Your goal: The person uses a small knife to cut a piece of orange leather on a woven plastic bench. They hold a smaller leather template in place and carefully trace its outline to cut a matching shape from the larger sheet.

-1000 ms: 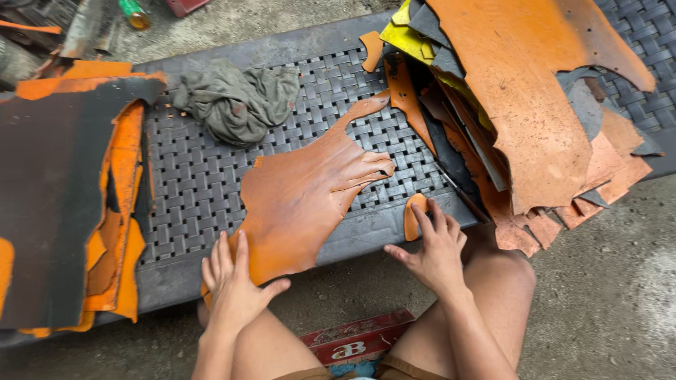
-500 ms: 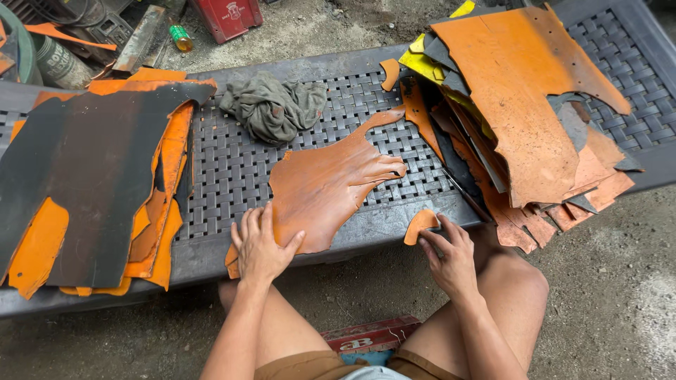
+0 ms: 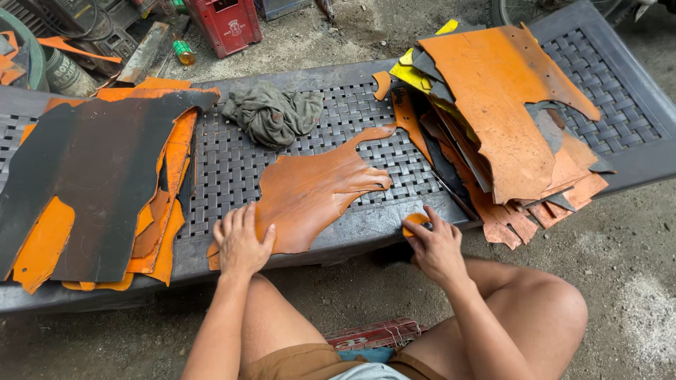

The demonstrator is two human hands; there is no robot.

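— What is the left hand (image 3: 241, 243) on?

— It lies flat, fingers spread open, on the lower left edge of an orange-brown leather hide (image 3: 313, 193): smooth, matte, with ragged lobes reaching toward three o'clock. The hide lies mid-bench on a dark grey bench (image 3: 232, 169) with a basket-weave plastic top.

— And the right hand (image 3: 435, 246)?

— At the bench's front edge, at about four o'clock from the hide, fingers curled closed around a small orange leather scrap (image 3: 414, 220).

— What surrounds them?

— At nine o'clock, a broad dark brown hide (image 3: 91, 176) over bright orange pieces. At twelve o'clock, a crumpled olive-grey cloth (image 3: 271, 112), soft and wrinkled. At two o'clock, a loose stack of leather offcuts (image 3: 503, 119), orange on top, with yellow and grey layers beneath.

— Any packages?

— A red boxy crate (image 3: 227, 24) on the concrete at eleven o'clock, and a red printed box (image 3: 373, 333) under the bench between the person's knees.
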